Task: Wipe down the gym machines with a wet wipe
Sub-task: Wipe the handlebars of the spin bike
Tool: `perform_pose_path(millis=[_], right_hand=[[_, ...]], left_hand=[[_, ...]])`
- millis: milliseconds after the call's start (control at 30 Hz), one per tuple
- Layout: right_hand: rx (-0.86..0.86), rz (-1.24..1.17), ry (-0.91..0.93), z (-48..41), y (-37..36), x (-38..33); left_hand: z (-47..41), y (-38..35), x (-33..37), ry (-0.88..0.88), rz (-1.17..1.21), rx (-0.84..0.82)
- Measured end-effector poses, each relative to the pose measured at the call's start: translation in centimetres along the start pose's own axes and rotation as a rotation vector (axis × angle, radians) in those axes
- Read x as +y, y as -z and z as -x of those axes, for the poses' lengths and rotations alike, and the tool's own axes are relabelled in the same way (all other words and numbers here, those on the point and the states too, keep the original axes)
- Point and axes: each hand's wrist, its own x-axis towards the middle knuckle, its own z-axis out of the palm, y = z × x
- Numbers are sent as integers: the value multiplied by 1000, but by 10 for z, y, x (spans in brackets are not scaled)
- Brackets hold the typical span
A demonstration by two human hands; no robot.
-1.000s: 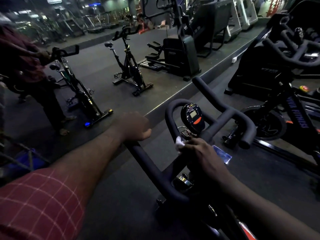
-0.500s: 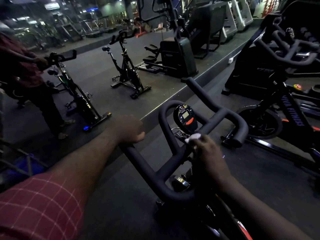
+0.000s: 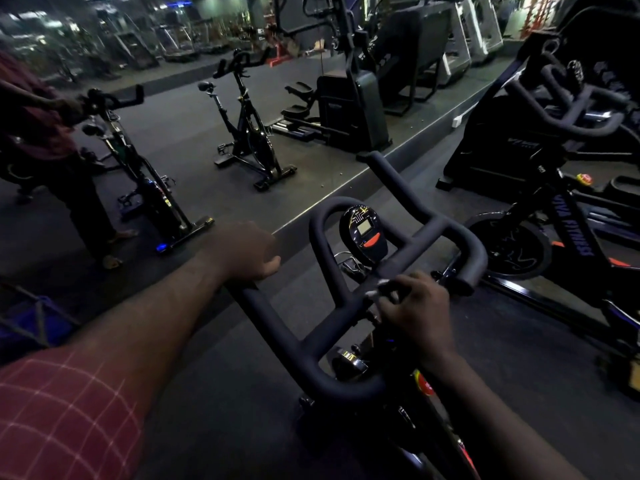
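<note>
The wet wipe (image 3: 382, 282) shows only as a few white scraps between the fingers (image 3: 391, 299) of the right hand (image 3: 415, 306), which are curled tightly round it and press it against the middle bar of the handlebar (image 3: 277, 327), just below the console (image 3: 363, 233). With the wipe bunched so far inside the fist, I judge that only a small part of it meets the padding, so a pass along the bar may leave strips untouched. In light this dim, a missed patch would be hard to spot. The console sits very near the wipe, and a wet stroke carried too far up could drag moisture over its small screen and red button. The chrome bracket and cables (image 3: 346, 265) beside it could catch a loose corner and tear it or pull it out of the grip. The left hand (image 3: 247, 252) is wrapped round the end of the left bar, fingers folded under it, steadying the spin bike (image 3: 349, 365). That end stays covered and is likely to be skipped unless the hold moves. Pressing hard on one side could also turn or rock the bars. A second bike (image 3: 571, 237) stands close on the right, so a wide sweep of the right elbow might knock it.
</note>
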Motion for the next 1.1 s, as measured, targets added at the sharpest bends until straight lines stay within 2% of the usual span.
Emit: perform_pose_path(millis=[33, 67, 167, 200, 333, 433, 500, 533, 667, 733, 767, 833, 867, 933, 1000, 1067, 1100], right_hand=[[26, 68, -12, -3, 5, 6], [-30, 144, -17, -7, 12, 8], [-349, 254, -44, -18, 23, 9], [-387, 251, -66, -23, 25, 11], [-152, 245, -20, -12, 25, 29], [-247, 329, -126, -8, 37, 42], [-229, 390, -179, -11, 45, 49], [-220, 387, -183, -11, 47, 49], [-415, 324, -121, -30, 49, 15], [-316, 168, -66, -46, 45, -8], [-288, 130, -15, -48, 40, -20], [-377, 188, 131, -40, 16, -37], [-421, 234, 198, -34, 4, -40], [-424, 201, 198, -36, -1, -39], [-370, 78, 96, -51, 12, -33], [-207, -70, 3, -67, 29, -29], [-107, -158, -43, -75, 35, -27]], left_hand=[[0, 0, 0, 3, 5, -10], [-1, 1, 0, 1, 10, -20], [-2, 3, -2, 14, 35, -41], [-1, 3, -2, 18, 48, -37], [0, 6, -1, 39, 32, -29], [0, 7, 1, 52, 11, -30], [-1, 10, 2, 47, 0, -92], [-2, 11, 4, 32, -14, -126], [-10, 18, 12, 67, -38, -234], [-19, 18, 25, 226, 241, -145], [-24, 19, 35, 342, 490, -86], [-36, 23, 57, 528, 1055, -24], [-43, 22, 66, 593, 1244, -2], [-55, 22, 81, 665, 1390, 52], [-64, 22, 95, 707, 1555, 83], [-75, 24, 107, 729, 1686, 102], [-80, 24, 112, 759, 1677, 118]])
